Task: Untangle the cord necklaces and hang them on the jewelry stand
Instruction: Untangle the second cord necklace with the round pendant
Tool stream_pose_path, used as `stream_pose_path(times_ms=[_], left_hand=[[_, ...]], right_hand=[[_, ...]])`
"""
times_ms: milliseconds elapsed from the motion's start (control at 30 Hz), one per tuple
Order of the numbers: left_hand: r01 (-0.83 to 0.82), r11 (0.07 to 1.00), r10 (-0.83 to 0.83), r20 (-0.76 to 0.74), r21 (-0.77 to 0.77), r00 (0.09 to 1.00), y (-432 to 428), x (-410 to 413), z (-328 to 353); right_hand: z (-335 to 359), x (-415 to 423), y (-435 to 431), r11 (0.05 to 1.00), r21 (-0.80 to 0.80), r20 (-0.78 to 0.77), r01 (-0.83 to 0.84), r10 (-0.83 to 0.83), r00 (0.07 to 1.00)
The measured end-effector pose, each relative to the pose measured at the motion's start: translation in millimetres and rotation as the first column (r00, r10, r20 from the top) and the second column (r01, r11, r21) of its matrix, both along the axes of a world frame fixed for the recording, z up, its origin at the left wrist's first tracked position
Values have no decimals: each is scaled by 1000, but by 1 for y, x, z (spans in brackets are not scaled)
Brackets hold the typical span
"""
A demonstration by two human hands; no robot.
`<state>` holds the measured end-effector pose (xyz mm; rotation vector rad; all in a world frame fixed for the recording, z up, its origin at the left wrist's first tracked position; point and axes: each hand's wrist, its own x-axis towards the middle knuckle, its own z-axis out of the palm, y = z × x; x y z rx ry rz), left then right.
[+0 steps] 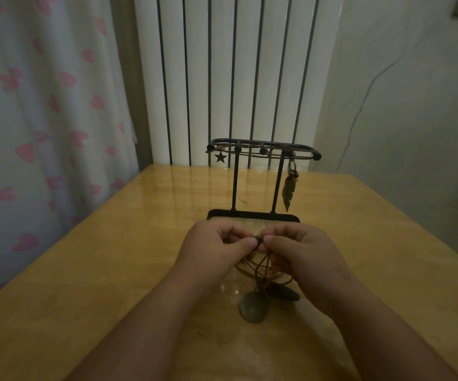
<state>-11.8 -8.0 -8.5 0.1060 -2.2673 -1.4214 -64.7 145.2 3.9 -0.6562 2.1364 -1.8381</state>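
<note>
At lower centre of the frame, just in front of the jewelry stand (261, 149): left grip (217, 243) and right grip (302, 251) both pinching one knot (258, 239) of the tangled cord necklaces (252, 264), thumbs against fingertips. Below, slack loops and two dark pendants (254, 306), seemingly lying on the surface (112, 270). Best to tease with small opposite pulls, never yank tight, free one cord, then lift it to the top bar beside the star (220, 157) and feather (289, 192).

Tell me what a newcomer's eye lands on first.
The left hand and right hand pinch a tangle of brown cord necklaces at centre, above the yellow wooden table. Behind them stands the black metal jewelry stand, a star pendant hanging at its left end and a feather pendant at its right.
</note>
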Motion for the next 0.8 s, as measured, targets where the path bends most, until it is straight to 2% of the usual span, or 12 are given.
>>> stream_pose_path(times_ms=[267,433,700,800], left_hand=[[62,998,-61,39,-32,997,0,-3,-6],[96,995,-97,57,9,994,0,-4,-6],[136,989,-142,95,63,985,-1,-5,-7],[133,989,-139,108,64,984,0,-4,-5]], right_hand=[[-1,-1,-1,1000,8,41,-30,30,999],[0,0,-1,994,108,-79,-17,26,997],[2,0,0,990,138,-184,20,6,983],[-1,-1,1,981,180,-297,70,-13,955]])
